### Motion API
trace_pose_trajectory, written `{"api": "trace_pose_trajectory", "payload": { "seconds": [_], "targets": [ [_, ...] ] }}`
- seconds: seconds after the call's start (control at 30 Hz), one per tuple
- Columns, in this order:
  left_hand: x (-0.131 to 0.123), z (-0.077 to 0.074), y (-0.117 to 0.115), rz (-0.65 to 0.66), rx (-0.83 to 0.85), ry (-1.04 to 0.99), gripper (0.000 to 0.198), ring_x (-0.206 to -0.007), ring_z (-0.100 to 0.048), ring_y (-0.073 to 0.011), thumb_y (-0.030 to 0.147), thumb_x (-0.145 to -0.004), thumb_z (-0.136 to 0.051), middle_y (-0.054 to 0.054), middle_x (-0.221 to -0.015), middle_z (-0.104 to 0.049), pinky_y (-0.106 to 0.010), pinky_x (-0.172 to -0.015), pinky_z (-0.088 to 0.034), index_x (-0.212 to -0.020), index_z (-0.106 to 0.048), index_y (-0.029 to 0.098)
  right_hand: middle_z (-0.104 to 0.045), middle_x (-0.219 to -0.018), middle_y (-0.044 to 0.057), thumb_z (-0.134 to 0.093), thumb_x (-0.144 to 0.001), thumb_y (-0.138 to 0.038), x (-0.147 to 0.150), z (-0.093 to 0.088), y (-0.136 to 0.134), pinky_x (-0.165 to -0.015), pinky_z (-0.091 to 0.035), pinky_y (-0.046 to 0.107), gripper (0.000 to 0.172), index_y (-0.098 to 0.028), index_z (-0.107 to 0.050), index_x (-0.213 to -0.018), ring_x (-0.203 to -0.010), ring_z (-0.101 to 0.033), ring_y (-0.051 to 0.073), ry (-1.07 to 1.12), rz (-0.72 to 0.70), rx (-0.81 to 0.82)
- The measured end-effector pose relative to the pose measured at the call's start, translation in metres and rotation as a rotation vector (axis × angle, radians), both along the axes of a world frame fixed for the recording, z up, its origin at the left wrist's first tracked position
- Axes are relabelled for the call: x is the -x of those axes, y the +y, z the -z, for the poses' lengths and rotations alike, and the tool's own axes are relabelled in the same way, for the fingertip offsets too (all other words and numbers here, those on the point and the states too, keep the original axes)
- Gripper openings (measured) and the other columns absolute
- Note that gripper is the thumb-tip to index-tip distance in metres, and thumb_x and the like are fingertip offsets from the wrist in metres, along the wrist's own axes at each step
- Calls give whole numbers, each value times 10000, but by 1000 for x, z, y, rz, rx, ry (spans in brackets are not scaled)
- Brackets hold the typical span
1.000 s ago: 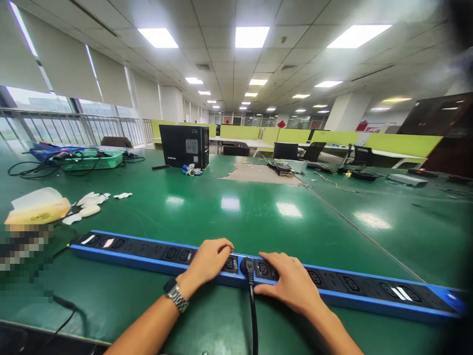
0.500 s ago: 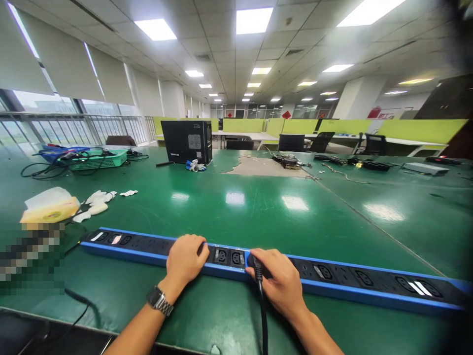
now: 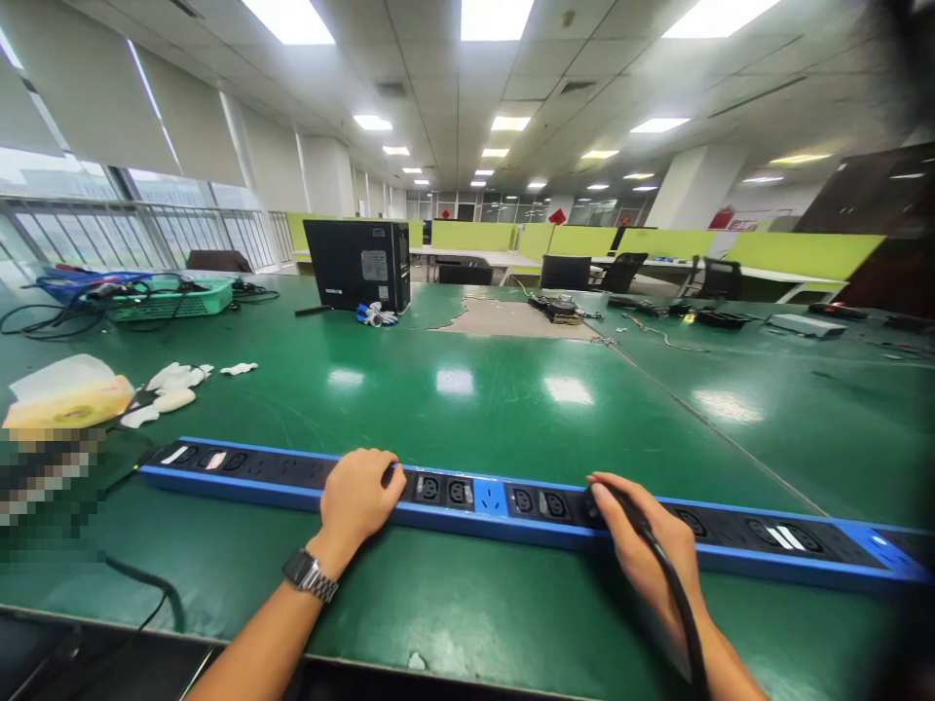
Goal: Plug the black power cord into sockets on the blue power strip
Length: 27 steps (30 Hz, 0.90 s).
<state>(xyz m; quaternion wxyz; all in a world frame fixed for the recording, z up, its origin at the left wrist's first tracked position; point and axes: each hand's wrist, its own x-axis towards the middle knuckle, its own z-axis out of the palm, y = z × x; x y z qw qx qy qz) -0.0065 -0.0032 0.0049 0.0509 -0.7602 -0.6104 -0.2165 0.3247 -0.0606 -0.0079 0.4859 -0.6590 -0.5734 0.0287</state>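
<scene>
A long blue-and-black power strip (image 3: 438, 524) lies across the green table in front of me, with rows of sockets along its top. My left hand (image 3: 359, 495) is closed over its left-middle part, thumb and fingers curled on the strip. My right hand (image 3: 650, 545) grips a black power plug (image 3: 595, 506) at a socket right of the middle. Whether the plug's pins are inside that socket is hidden by the fingers. From the plug a thick black cable (image 3: 676, 594) runs down over the hand towards me. A blue socket (image 3: 492, 497) shows between the two hands.
On the green table (image 3: 409, 409) a black computer case (image 3: 357, 265) stands at the back beside blue-and-white gloves (image 3: 376, 313). A green basket (image 3: 175, 298) with cables and a yellow-and-white packet (image 3: 69, 394) are on the left. Loose hardware (image 3: 559, 310) lies at the back.
My right hand has moved right along the strip with the plug, away from the blue socket, which now shows uncovered. My left hand keeps its hold. The view has shifted slightly.
</scene>
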Motion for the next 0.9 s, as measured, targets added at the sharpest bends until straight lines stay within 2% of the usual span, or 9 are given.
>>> {"api": "trace_pose_trajectory", "payload": {
  "seconds": [0.1,0.2,0.27,0.33,0.5,0.77,0.9],
  "targets": [
    [1,1,0,-1,-7,5,302,-839,-605,-216,345,-885,-414,-53,-881,-708,-328,-750,-430,-881,-687,214,-719,-975,65,-523,-840,-502,-3,12,-4,-840,-491,374,354,-223,-670,-1001,-892,-662,233,-228,-38,-43],
    [1,0,0,-1,-7,6,295,-835,-604,-217,344,-881,-422,-54,-887,-709,-329,-748,-433,-878,-688,217,-711,-959,81,-490,-873,-473,-3,14,-6,-826,-483,376,340,-208,-649,-1013,-866,-658,233,-361,-9,-127],
    [0,0,-1,4,-12,0,293,-831,-604,-213,339,-882,-421,-53,-880,-708,-328,-750,-431,-871,-687,219,-709,-958,79,-491,-877,-471,-5,13,-7,-828,-479,369,339,-205,-642,-1025,-866,-656,231,-416,-45,-141],
    [0,0,-1,5,-17,-7,293,-832,-605,-211,338,-884,-419,-51,-877,-708,-326,-750,-428,-870,-686,219,-711,-955,71,-494,-876,-486,-7,13,-7,-824,-478,362,346,-209,-640,-1023,-863,-657,227,-430,-62,-122],
    [0,0,-1,-5,-2,4,304,-834,-608,-217,345,-889,-410,-50,-881,-708,-332,-746,-423,-876,-685,215,-702,-960,86,-441,-896,-514,-10,18,-5,-818,-476,376,383,-199,-631,-1001,-873,-649,237,-390,5,-81],
    [0,0,-2,1,-9,-8,297,-847,-605,-222,337,-888,-418,-56,-895,-707,-340,-760,-425,-879,-685,209,-685,-919,94,-462,-903,-456,-10,10,-9,-803,-466,392,343,-200,-630,-1057,-847,-617,239,-630,-72,-56],
    [-1,2,-2,12,-27,-17,292,-850,-604,-218,326,-888,-426,-57,-891,-706,-340,-767,-430,-880,-691,202,-668,-937,100,-454,-902,-462,-8,21,-9,-772,-471,380,369,-189,-611,-1095,-863,-598,240,-607,-74,-89]
  ]
}}
